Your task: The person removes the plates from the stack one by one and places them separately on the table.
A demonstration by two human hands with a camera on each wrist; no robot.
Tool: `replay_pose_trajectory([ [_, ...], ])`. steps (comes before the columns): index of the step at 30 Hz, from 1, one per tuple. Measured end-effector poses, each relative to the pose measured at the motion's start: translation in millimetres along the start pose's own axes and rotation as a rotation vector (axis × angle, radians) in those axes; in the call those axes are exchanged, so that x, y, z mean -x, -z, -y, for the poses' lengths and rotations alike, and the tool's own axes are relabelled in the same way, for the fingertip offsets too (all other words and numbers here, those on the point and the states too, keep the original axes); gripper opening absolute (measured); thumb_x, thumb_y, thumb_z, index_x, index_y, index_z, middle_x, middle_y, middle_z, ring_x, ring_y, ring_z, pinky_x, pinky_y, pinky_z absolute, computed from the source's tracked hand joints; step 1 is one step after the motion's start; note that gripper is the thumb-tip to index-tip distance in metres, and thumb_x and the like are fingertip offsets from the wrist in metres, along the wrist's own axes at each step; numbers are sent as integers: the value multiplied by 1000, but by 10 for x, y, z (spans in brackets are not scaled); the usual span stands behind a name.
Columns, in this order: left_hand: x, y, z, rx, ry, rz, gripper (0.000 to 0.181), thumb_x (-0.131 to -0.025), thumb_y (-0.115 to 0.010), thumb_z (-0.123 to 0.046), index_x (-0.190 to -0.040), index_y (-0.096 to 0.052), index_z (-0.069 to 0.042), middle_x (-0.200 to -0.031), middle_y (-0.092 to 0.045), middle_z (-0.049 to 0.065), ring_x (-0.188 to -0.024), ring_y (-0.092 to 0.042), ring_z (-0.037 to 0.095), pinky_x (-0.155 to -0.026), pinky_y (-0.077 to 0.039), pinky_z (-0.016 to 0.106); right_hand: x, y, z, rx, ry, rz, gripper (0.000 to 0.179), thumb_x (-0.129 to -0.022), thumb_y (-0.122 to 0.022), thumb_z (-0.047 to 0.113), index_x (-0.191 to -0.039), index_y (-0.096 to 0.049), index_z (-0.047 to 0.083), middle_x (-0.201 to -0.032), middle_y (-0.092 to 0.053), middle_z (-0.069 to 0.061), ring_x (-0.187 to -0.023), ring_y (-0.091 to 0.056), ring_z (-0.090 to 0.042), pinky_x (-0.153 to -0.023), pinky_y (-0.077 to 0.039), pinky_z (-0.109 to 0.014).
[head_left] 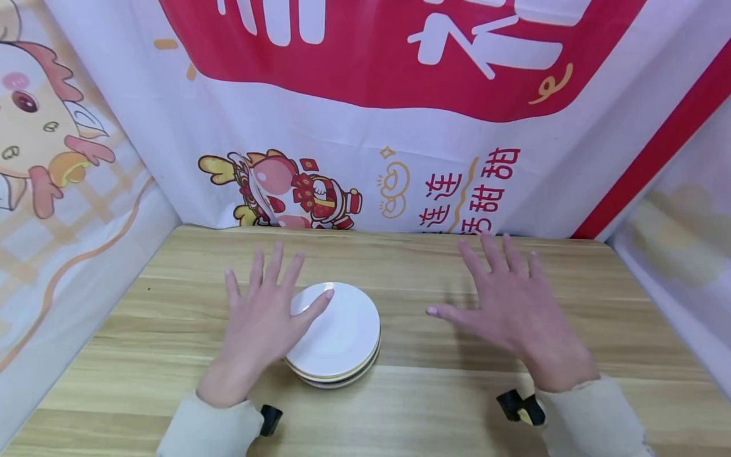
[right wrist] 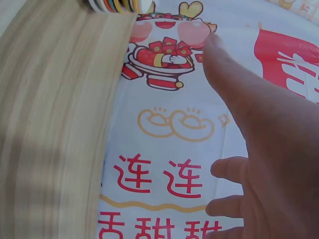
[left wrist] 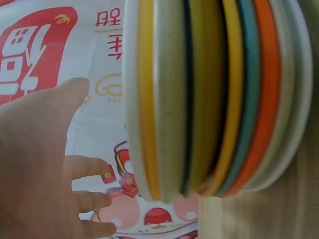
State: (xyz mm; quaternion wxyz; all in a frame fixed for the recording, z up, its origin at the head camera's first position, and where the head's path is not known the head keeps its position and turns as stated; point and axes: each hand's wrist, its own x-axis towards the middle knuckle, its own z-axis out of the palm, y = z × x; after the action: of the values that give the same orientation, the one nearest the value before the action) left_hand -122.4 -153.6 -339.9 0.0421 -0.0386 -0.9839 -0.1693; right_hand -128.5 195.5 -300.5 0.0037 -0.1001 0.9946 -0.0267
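Note:
A stack of plates (head_left: pixel 342 336) stands on the wooden table, a white plate on top. Seen from the side in the left wrist view, the stack (left wrist: pixel 207 99) shows rims in white, yellow, cream, olive, teal and orange. My left hand (head_left: pixel 265 317) is spread just left of the stack, its thumb overlapping the top plate in the head view; it holds nothing. My right hand (head_left: pixel 511 304), fingers spread and holding nothing, hovers over the table to the right of the stack. In the right wrist view the stack (right wrist: pixel 119 5) is partly cut off at the top edge.
The wood-grain table (head_left: pixel 422 406) is bounded at the back by a hanging red and white printed cloth (head_left: pixel 354 127). Printed cloth walls also stand at the left (head_left: pixel 74 209) and right (head_left: pixel 679 254). Black straps with small mounts (head_left: pixel 521 407) sit at both wrists.

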Motion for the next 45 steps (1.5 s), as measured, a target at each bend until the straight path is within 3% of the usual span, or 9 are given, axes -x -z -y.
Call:
replay_pose_trajectory([
  [7, 62, -114, 298, 319, 45, 121, 93, -103, -46, -77, -170, -33, -13, -178, -27, 19, -164, -25, 47, -131, -20, 75, -29, -72, 58, -111, 64, -15, 115, -92, -37, 94, -174, -18, 15, -181, -16, -20, -164, -21, -50, -130, -26, -74],
  [11, 107, -189, 442, 525, 62, 209, 92, -100, -62, -69, -170, -32, -16, -175, -35, 16, -159, -38, 45, -128, -37, 65, -66, -181, 101, -201, 80, -45, 106, -96, -39, 88, -172, -24, 15, -178, -27, -18, -161, -31, -47, -128, -32, -72],
  [14, 140, -236, 536, 664, 49, 270, 97, -96, -78, -54, -170, -28, -16, -175, -35, 16, -157, -41, 45, -127, -40, 61, -99, -286, 145, -285, 78, -57, 102, -99, -39, 86, -172, -27, 16, -176, -32, -17, -161, -32, -44, -130, -32, -69],
  [17, 174, -294, 618, 763, 11, 315, 107, -90, -88, -40, -171, -24, -13, -177, -32, 16, -161, -36, 43, -131, -34, 59, -130, -399, 205, -389, 67, -61, 96, -100, -44, 81, -170, -33, 16, -174, -36, -15, -160, -36, -43, -128, -34, -70],
  [20, 211, -358, 682, 822, -22, 339, 116, -83, -94, -32, -172, -22, -14, -177, -31, 12, -162, -33, 39, -133, -33, 43, -161, -519, 275, -508, 56, -70, 90, -101, -50, 77, -166, -41, 16, -165, -48, -13, -150, -49, -39, -123, -44, -67],
  [25, 233, -423, 741, 902, -91, 364, 119, -77, -98, -23, -172, -25, -21, -174, -36, 8, -158, -36, 37, -116, -35, 10, -215, -724, 433, -738, 67, -105, 67, -102, -69, 57, -149, -59, 11, -132, -67, -10, -115, -67, -25, -99, -62, -48],
  [31, 251, -445, 754, 903, -70, 387, 121, -76, -98, -24, -172, -24, -19, -177, -31, 12, -164, -25, 40, -120, -28, 11, -261, -892, 685, -951, 12, -59, 48, -97, -81, 36, -134, -69, 9, -105, -71, -2, -92, -66, -15, -79, -60, -27],
  [37, 256, -494, 780, 977, -98, 398, 122, -78, -97, -19, -172, -20, -16, -180, -21, 13, -168, -11, 38, -115, -23, 1, -289, -1015, 887, -1035, -4, -34, 40, -94, -85, 29, -127, -73, 11, -100, -70, -2, -88, -64, -15, -76, -57, -23],
  [45, 258, -529, 789, 1014, -141, 406, 124, -74, -100, -16, -171, -23, -24, -178, -28, 6, -167, -16, 35, -117, -24, 1, -266, -1087, 978, -1085, -62, -53, 37, -93, -86, 26, -124, -74, 11, -100, -68, -5, -89, -63, -16, -77, -57, -23],
])
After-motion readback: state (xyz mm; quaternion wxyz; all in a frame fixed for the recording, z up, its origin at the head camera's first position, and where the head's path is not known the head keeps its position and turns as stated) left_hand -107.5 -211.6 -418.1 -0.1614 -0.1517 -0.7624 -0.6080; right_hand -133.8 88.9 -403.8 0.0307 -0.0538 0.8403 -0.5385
